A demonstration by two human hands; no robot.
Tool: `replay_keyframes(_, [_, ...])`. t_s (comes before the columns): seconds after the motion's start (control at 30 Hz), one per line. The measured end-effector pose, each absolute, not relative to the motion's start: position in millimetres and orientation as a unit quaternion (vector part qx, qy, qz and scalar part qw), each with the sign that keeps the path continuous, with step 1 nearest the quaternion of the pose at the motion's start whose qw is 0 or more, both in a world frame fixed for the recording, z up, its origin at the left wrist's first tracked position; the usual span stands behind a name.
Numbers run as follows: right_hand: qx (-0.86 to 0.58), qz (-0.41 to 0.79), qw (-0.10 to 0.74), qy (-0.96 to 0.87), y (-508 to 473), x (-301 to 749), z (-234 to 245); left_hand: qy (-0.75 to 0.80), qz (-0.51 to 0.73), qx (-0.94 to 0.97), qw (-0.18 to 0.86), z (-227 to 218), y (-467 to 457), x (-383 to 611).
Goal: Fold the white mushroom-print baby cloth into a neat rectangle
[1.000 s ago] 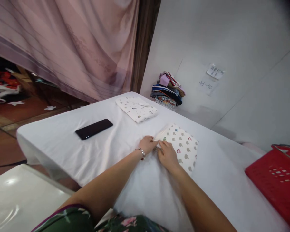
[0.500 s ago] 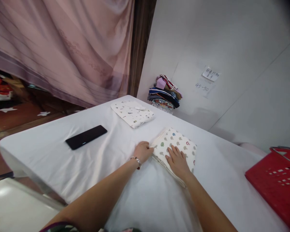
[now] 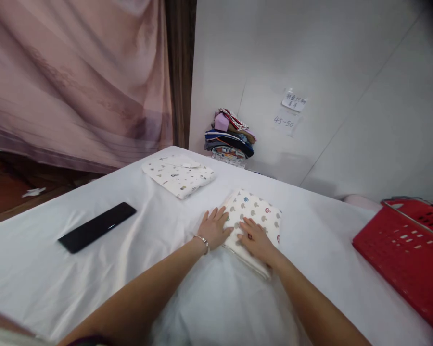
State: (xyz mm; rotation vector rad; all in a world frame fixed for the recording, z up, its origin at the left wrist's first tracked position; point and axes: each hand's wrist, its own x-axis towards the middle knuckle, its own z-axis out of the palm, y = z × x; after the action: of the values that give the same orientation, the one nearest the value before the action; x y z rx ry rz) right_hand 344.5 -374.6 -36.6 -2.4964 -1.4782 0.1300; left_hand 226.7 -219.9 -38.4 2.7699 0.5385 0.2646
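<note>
A folded white cloth (image 3: pixel 254 211), printed with grey, red and blue motifs, lies on the white-covered table in front of me. Its folded layers show along the near edge. My left hand (image 3: pixel 214 228), with a bracelet at the wrist, rests at the cloth's left edge with its fingers spread. Flat on top of the cloth is my right hand (image 3: pixel 257 241), fingers stretched out and slightly apart. Farther back to the left sits a second folded white garment (image 3: pixel 178 175) with small dark prints; neither hand touches it.
A black phone (image 3: pixel 97 227) lies on the white tablecloth (image 3: pixel 137 274) at the left. To the right stands a red plastic basket (image 3: pixel 400 254). Behind the table, a stack of folded clothes (image 3: pixel 229 139) rises against the wall. A pink curtain (image 3: pixel 94 72) hangs at the back left.
My left hand has gone from pinching the cloth's left corner to lying spread on its edge. My right hand stays flat on top. The whole view has shifted.
</note>
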Motion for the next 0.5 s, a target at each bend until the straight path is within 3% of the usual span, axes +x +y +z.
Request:
replay_keyframes(0.13, [-0.882,-0.005,0.097,-0.461,-372,397,-36,0.186,0.096,0.964,0.164,-48,-216,226])
replay_keyframes(0.3, [-0.926,0.024,0.039,-0.375,-369,435,-44,0.187,0.095,0.962,0.177,-47,-216,224])
replay_keyframes(0.5, [-0.925,0.038,0.044,-0.377,-369,434,-42,0.189,0.095,0.960,0.182,-44,-216,222])
